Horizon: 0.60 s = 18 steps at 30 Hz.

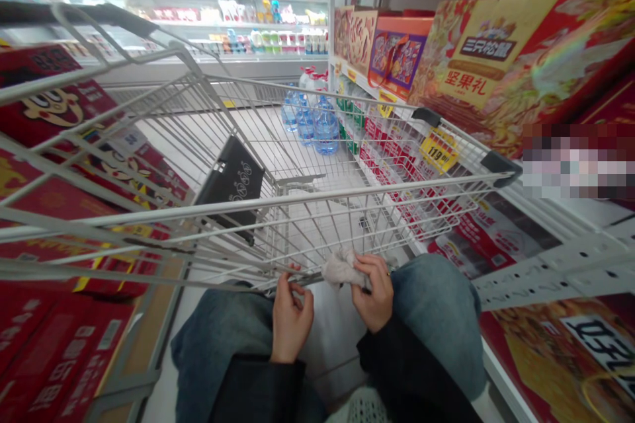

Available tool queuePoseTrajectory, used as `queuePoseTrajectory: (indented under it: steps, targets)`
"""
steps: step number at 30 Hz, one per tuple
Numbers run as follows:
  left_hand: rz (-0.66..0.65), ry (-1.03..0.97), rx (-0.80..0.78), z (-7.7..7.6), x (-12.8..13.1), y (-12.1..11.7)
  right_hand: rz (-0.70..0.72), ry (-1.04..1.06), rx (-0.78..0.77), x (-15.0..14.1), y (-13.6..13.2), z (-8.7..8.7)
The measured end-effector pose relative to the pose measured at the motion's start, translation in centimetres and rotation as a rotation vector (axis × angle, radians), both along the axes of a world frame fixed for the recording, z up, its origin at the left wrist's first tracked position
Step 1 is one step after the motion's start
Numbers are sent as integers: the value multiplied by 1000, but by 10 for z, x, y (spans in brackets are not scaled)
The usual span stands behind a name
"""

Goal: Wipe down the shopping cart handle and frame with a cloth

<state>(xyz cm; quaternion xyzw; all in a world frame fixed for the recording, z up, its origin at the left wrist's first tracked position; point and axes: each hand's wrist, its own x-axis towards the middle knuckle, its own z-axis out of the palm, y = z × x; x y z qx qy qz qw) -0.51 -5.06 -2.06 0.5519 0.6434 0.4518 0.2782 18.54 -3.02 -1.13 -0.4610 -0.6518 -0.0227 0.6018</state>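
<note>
My right hand (373, 291) is closed on a crumpled, whitish cloth (342, 267), pressed against the lower wires of a metal shopping cart (317, 197). A ring shows on one of its fingers. My left hand (292, 314) is beside the cart's bottom rail, to the left of the cloth. Its fingers are loosely bent with the thumb apart, and nothing shows in it. The fingertips seem to touch the rail. The cart's basket spreads in front of me, with a dark plastic panel (233, 188) inside. My bent knees (431, 317) flank both hands.
Shelving with gift boxes (486, 66) and bottle packs (397, 152) runs along the right. Red boxes (54, 350) are stacked at the left. Large water bottles (325, 124) stand on the floor beyond the cart, before a lit refrigerated display (248, 66). One patch at right is pixelated.
</note>
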Motion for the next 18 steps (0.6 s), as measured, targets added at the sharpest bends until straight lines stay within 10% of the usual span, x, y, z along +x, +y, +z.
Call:
queuePoseTrajectory:
  steps: [12, 18]
  targets:
    - [2, 45, 13, -2, -5, -1, -23, 46, 50, -3, -3, 17]
    - [-8, 42, 10, -4, -9, 0, -45, 111, 28, -1, 2, -4]
